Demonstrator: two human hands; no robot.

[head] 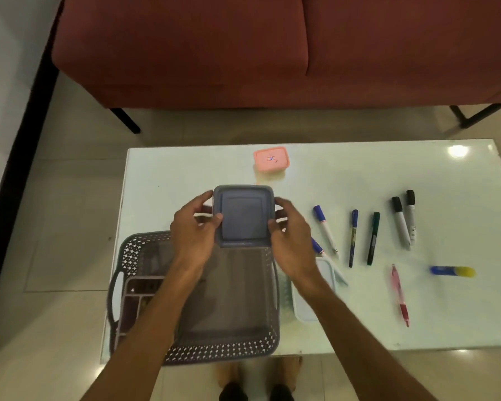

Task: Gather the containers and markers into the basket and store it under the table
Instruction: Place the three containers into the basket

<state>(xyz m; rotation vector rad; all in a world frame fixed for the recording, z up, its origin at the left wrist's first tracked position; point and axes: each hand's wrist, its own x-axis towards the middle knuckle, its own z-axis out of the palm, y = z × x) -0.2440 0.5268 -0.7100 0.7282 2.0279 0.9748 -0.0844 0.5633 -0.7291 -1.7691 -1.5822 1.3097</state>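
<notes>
Basket: we see a grey perforated basket at the table's near left corner, overhanging the edge; our forearms cover much of its inside, and a divided tray lies in its left part, contents too dim to name.
Left hand: our fingers curl round the left edge of the blue-grey container, thumb pressed on the lid's corner.
Blue-grey container: we hold it lid-up between both hands, above the basket's far rim; its lower body is hidden beneath the lid.
Pink container: it stands alone near the table's far edge, just beyond the one we hold, a small label on its lid unreadable.
Right hand: our fingers wrap the container's right edge, thumb on the lid; fingertips hidden behind it.
Pale container: just right of the basket, mostly covered by our right forearm.
Markers: several lie loose on the table's right half; one blue-capped marker is partly hidden by our right hand.
Red pen: near the front edge, apart.
Blue-yellow stick: blurred, farthest right; we cannot tell what it is.
Table: white, glossy.
</notes>
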